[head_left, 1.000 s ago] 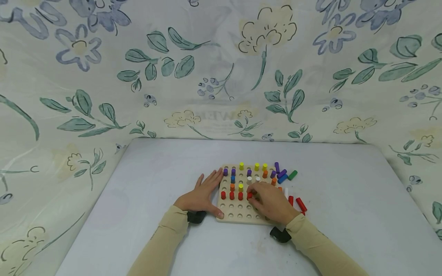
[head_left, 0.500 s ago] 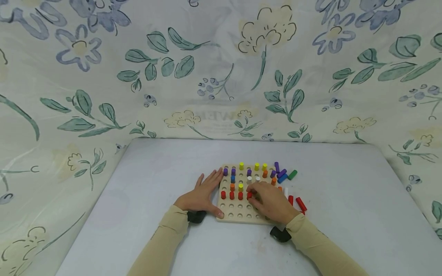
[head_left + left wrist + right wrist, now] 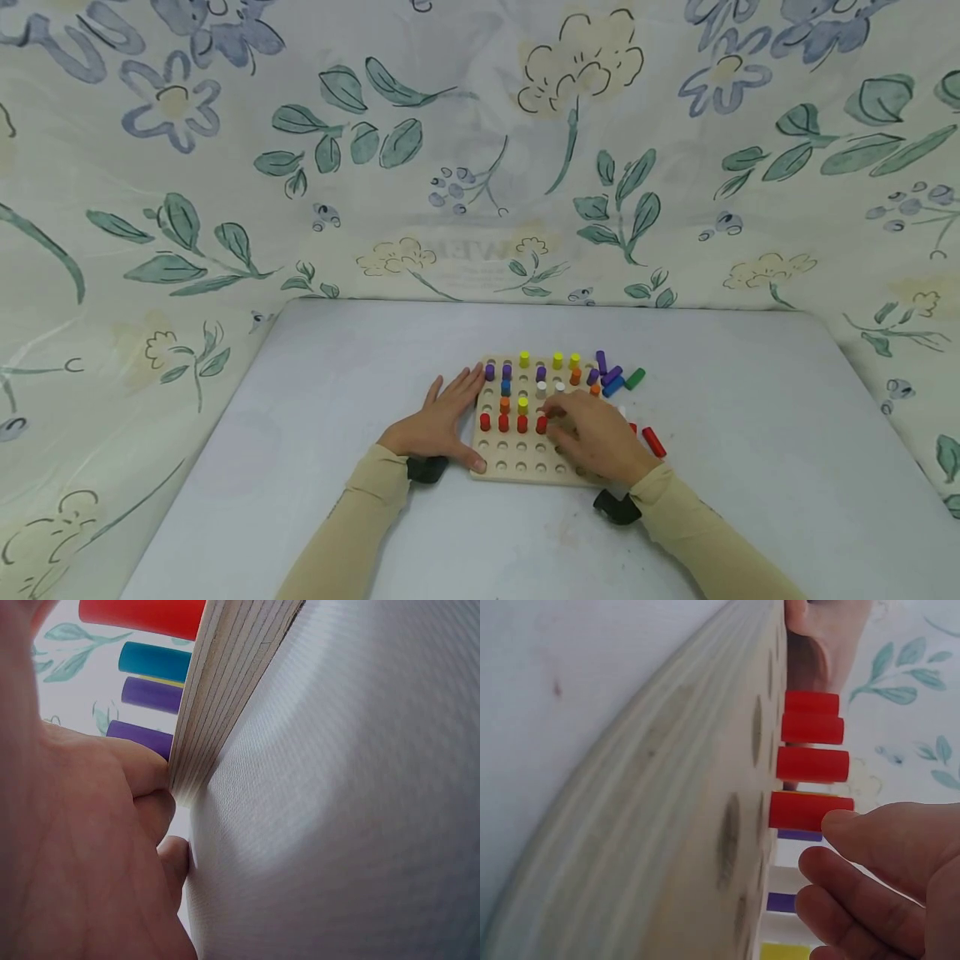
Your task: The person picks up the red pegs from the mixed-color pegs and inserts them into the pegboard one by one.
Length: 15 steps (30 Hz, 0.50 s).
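A wooden pegboard (image 3: 512, 457) carries upright coloured pegs in rows of round holes. My left hand (image 3: 435, 429) lies spread along its left edge, thumb at the near corner and fingertips at the far side; the left wrist view has fingers against the layered board edge (image 3: 225, 675). Four-in-line red pegs cross the board, the rightmost red peg (image 3: 542, 425) standing beside my right hand (image 3: 600, 435). In the right wrist view, the thumb (image 3: 844, 825) overlaps the tip of that red peg (image 3: 799, 811), and the other fingers are loosely bent, with nothing gripped.
Loose pegs lie right of the board: a green peg (image 3: 635, 379), a blue peg (image 3: 613, 387), purple pegs (image 3: 601, 362) and a red peg (image 3: 654, 442). The board rests on a white table (image 3: 375, 350), with a flowered cloth (image 3: 480, 167) behind it.
My right hand has let go of the rightmost red peg and shifted slightly right, its fingers loosening. The peg stays upright in its hole. My left hand has not moved.
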Motion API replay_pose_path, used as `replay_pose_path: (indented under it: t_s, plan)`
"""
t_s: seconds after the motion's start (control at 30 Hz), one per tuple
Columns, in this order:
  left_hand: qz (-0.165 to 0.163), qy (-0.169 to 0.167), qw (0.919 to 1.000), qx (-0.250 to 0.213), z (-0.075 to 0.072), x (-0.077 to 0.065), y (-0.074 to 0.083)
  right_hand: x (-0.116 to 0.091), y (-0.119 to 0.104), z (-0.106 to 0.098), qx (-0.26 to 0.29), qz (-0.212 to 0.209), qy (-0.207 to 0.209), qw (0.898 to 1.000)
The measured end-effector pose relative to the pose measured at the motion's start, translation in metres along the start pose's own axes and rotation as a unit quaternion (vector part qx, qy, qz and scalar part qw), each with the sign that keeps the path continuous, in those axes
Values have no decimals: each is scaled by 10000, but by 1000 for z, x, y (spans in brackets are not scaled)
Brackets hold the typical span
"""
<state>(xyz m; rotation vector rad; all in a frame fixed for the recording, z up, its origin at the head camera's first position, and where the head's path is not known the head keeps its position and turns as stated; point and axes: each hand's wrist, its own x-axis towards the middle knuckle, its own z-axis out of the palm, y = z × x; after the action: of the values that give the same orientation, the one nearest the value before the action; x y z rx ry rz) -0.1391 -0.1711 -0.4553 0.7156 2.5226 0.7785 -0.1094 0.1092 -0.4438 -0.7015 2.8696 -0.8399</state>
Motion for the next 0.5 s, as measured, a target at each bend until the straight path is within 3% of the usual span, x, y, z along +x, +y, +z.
replay_pose_path:
  t_s: [0.5]
  plan:
    - [66,2,10000,-14,0,1,-1,-11,4,-18,-92,90,224,9997]
